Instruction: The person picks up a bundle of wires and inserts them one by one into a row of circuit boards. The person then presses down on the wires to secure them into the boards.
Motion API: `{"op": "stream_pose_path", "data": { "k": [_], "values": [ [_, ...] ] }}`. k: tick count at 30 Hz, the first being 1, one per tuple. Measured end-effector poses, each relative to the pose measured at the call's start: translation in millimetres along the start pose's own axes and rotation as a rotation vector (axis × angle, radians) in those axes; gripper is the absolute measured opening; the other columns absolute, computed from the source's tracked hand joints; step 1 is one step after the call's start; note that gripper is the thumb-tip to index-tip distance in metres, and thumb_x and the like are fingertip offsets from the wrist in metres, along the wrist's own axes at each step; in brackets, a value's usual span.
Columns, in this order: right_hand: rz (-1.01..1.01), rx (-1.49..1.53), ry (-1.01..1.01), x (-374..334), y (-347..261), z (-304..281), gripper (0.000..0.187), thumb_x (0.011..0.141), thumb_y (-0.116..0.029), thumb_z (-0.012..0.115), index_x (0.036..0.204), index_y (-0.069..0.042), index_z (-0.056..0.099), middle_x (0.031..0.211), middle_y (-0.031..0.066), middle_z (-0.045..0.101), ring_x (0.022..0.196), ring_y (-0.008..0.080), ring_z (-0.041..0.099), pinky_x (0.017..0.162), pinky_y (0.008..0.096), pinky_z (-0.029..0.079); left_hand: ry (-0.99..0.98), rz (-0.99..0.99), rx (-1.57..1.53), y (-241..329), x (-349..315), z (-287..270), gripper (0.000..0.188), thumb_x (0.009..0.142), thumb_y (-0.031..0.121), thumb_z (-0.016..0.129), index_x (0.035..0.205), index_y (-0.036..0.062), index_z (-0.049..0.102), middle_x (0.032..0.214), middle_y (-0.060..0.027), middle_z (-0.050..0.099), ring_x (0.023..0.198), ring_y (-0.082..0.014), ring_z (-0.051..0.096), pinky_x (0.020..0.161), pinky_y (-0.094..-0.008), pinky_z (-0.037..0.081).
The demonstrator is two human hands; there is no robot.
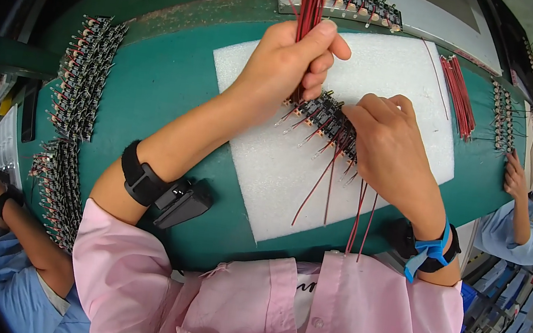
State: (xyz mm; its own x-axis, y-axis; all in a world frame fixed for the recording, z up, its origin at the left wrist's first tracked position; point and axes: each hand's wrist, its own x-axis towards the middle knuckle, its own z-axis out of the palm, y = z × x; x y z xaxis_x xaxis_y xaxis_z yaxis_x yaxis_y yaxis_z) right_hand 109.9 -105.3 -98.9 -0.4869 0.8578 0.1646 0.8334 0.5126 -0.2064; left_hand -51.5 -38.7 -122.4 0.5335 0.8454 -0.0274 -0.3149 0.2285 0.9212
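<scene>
A bundle of thin dark-red wires (312, 1) stands up out of my left hand (292, 59), whose fingers are wrapped round it. Just below that fist lies a strip of small black circuit boards (322, 114), with clear LEDs along its near edge. Over the strip's right end is my right hand (387, 142), fingers bent and pinching close to the boards; what sits between the fingertips is hidden. Several loose red wires hang from the strip toward me. Under it all is a white foam sheet (257, 185).
Stacked board strips (82, 81) line the table's left side. Another strip (361, 7) rests at the far edge. Right of the foam lie a red wire bundle (457, 97) and more strips (503, 117), touched by a co-worker's hand (516, 176). Another co-worker's arm (29, 229) is at left.
</scene>
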Motion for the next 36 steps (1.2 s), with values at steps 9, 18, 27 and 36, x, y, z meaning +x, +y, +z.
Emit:
{"op": "stream_pose_path", "data": {
  "k": [9, 18, 27, 36],
  "values": [
    [0.294, 0.766, 0.023, 6, 38, -54, 0.01, 0.075, -0.007, 0.054, 0.071, 0.002, 0.056, 0.057, 0.0033, 0.053, 0.052, 0.0098, 0.049, 0.047, 0.0238, 0.037, 0.106, 0.006, -0.148, 23, 23, 83, 0.037, 0.089, 0.03, 0.037, 0.094, -0.0033, 0.052, 0.077, -0.0096, 0.055, 0.065, -0.0159, 0.053, 0.061, -0.0273, 0.044],
    [0.419, 1.323, 0.031, -6, 82, -64, 0.012, 0.076, -0.01, 0.055, 0.07, 0.0, 0.055, 0.057, 0.004, 0.053, 0.043, 0.0078, 0.045, 0.041, 0.0184, 0.034, 0.272, 0.077, 0.016, 16, 46, 105, 0.036, 0.087, 0.031, 0.041, 0.087, -0.0025, 0.054, 0.068, -0.0052, 0.052, 0.059, -0.0111, 0.049, 0.055, -0.024, 0.04],
    [0.429, 1.394, 0.247, 4, 84, -54, 0.01, 0.075, -0.01, 0.055, 0.073, 0.0, 0.055, 0.061, 0.0046, 0.054, 0.046, 0.0092, 0.046, 0.047, 0.0207, 0.036, 0.045, -0.055, 0.508, 28, 38, 92, 0.021, 0.078, 0.021, 0.052, 0.071, 0.0011, 0.054, 0.056, 0.0044, 0.037, 0.052, -0.0038, 0.032, 0.045, -0.021, 0.024],
    [0.457, 1.276, 0.093, 5, 78, -46, 0.008, 0.073, -0.007, 0.055, 0.073, 0.001, 0.056, 0.061, 0.0042, 0.053, 0.049, 0.0093, 0.046, 0.048, 0.0215, 0.036, 0.005, 0.07, 0.733, 21, 33, 77, 0.016, 0.076, 0.012, 0.053, 0.077, -0.0037, 0.055, 0.051, -0.0019, 0.042, 0.048, -0.0072, 0.034, 0.044, -0.0242, 0.03]
  ]
}}
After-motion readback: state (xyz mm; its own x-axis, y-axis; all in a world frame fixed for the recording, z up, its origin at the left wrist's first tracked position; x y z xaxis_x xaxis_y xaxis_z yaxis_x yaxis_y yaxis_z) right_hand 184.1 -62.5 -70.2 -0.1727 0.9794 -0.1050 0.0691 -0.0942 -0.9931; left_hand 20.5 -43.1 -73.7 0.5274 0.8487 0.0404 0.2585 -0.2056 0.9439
